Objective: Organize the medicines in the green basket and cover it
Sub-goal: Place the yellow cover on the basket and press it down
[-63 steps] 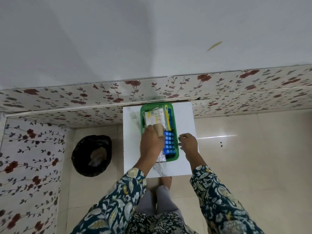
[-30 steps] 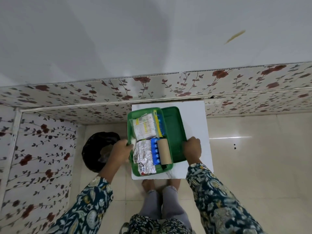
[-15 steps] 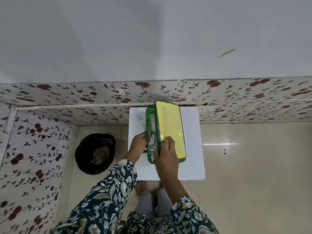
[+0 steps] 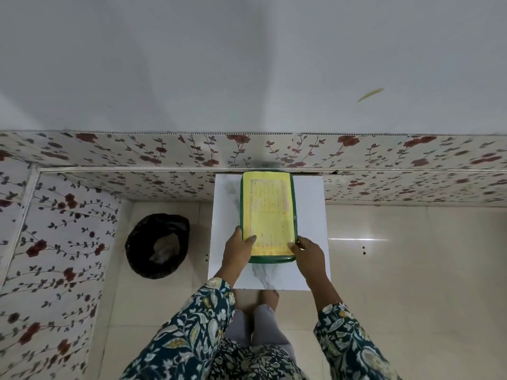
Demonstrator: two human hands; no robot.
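Observation:
The green basket (image 4: 271, 259) lies on a small white marble-topped table (image 4: 310, 231), closed by its lid (image 4: 270, 215), which bears a yellow printed label. The medicines are hidden beneath the lid. My left hand (image 4: 238, 249) grips the near left corner, thumb resting on the yellow label. My right hand (image 4: 308, 253) holds the near right corner, fingertips on the lid's edge. Both hands touch the covered basket at its end closest to me.
A black-lined waste bin (image 4: 157, 245) stands on the tiled floor left of the table. The table's far edge meets a wall with floral panels (image 4: 164, 154). My feet (image 4: 263, 300) show under the table's near edge. Beige floor tiles extend to the right.
The lid, which stood tilted on edge over the basket, now lies flat on it. My right hand moved from the lid's top to the near right corner; the medicines are covered.

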